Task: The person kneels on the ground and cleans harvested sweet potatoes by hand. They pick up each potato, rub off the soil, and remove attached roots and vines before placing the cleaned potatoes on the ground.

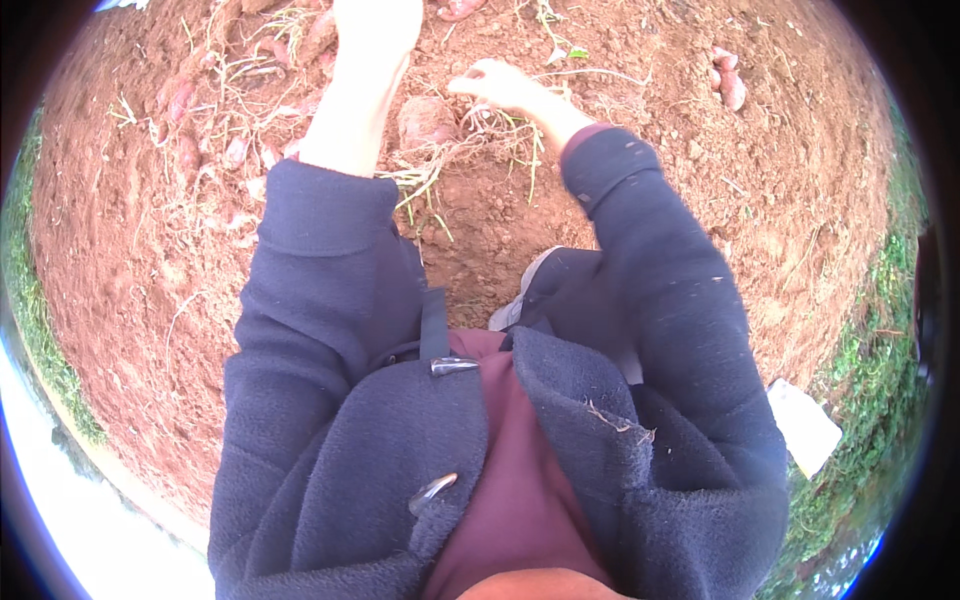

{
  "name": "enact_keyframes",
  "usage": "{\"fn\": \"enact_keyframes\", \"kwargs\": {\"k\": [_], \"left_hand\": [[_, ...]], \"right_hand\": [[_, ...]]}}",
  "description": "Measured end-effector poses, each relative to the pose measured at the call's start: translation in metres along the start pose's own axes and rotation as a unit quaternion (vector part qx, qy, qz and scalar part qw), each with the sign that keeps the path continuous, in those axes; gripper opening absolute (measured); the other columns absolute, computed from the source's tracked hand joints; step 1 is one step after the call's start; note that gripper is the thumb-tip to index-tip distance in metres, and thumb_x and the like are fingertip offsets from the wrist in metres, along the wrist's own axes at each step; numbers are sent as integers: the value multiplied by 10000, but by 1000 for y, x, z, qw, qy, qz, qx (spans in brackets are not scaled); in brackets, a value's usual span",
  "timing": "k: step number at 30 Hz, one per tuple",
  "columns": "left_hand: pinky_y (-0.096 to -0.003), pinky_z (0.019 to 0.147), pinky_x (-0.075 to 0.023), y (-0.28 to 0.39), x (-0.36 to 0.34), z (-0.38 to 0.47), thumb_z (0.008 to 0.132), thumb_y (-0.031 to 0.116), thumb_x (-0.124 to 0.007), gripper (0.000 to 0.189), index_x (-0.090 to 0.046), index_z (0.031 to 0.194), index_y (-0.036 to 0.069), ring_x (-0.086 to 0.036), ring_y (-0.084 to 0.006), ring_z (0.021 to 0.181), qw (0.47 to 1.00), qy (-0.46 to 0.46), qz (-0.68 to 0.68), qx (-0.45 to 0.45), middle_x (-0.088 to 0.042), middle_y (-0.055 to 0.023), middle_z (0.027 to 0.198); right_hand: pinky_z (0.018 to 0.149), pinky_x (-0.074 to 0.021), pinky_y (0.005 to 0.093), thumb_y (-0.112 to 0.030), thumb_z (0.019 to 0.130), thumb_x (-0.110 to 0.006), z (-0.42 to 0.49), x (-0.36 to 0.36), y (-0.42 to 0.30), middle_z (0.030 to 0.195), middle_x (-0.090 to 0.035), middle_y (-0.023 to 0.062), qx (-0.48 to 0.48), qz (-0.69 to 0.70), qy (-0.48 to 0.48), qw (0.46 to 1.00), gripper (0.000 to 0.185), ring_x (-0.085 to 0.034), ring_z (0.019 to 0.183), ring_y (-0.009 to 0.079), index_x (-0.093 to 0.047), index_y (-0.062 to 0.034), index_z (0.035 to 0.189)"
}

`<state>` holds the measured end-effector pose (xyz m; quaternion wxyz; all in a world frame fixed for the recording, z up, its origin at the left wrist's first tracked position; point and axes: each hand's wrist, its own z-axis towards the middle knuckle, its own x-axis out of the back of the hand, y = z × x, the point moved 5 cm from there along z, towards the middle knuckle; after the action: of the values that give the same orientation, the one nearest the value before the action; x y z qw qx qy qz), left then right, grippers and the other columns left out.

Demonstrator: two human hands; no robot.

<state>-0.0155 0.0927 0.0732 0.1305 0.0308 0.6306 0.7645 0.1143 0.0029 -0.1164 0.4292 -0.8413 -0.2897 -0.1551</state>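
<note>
My left hand (379, 22) reaches to the top edge of the view; its fingers are cut off or overexposed, so what it holds cannot be told. My right hand (491, 82) is curled just above a tangle of pale roots and stems (480, 139), its fingertips close together; nothing can be made out between them. A soil-covered tuber (426, 120), reddish like a sweet potato, lies between my forearms. Several reddish tubers (181, 101) lie among stems left of my left forearm. A small group of reddish tubers (730, 88) rests on the soil at the right.
Loose reddish-brown soil (780, 225) surrounds me. Grass (877, 375) borders it on the right and far left. A white sheet or bag (802, 427) lies at the grass edge. My shoe (517, 300) rests on the soil below the roots.
</note>
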Motion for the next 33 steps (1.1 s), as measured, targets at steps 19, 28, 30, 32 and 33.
{"fn": "enact_keyframes", "kwargs": {"k": [19, 28, 30, 32, 33], "left_hand": [[-274, 781, -469, -12, 10, 2, 884, 144, -605, 198, -613, 1019, 0, -599, -141, 870, 994, -49, 95, 26, -655, -79, 941], [-294, 820, -459, -13, 4, 0, 885, 130, -598, 153, -614, 972, 6, -591, -152, 914, 994, -71, 78, 26, -660, -90, 966], [-299, 838, -455, -13, 2, 0, 884, 124, -599, 147, -616, 969, 5, -590, -157, 932, 994, -74, 71, 20, -662, -94, 975], [-304, 852, -450, -8, -1, 1, 881, 119, -602, 141, -619, 966, 7, -588, -162, 941, 996, -73, 49, -33, -665, -95, 977], [-305, 853, -450, -9, -3, 2, 880, 118, -603, 139, -621, 963, 8, -588, -164, 939, 995, -76, 65, -30, -666, -94, 973]], "right_hand": [[879, -492, 444, -344, 842, -619, -26, -86, 31, 1064, -664, 179, -70, -266, -104, 956, 373, -642, 989, 335, -680, -23, 1022], [817, -445, 351, -361, 921, -534, -16, 4, 47, 837, -633, 63, 31, 105, -101, 989, 322, -538, 792, 185, -682, -78, 961], [868, -452, 352, -368, 941, -492, -15, 14, 76, 968, -655, 133, 30, -7, -121, 992, 355, -588, 915, 220, -676, -81, 1040], [893, -456, 368, -365, 957, -454, -21, 17, 98, 1038, -662, 174, 64, -93, -73, 991, 378, -614, 978, 264, -671, -82, 1081], [893, -457, 385, -359, 964, -437, -25, 16, 108, 1043, -658, 181, 51, -138, -27, 989, 382, -616, 979, 291, -669, -80, 1082]]}}
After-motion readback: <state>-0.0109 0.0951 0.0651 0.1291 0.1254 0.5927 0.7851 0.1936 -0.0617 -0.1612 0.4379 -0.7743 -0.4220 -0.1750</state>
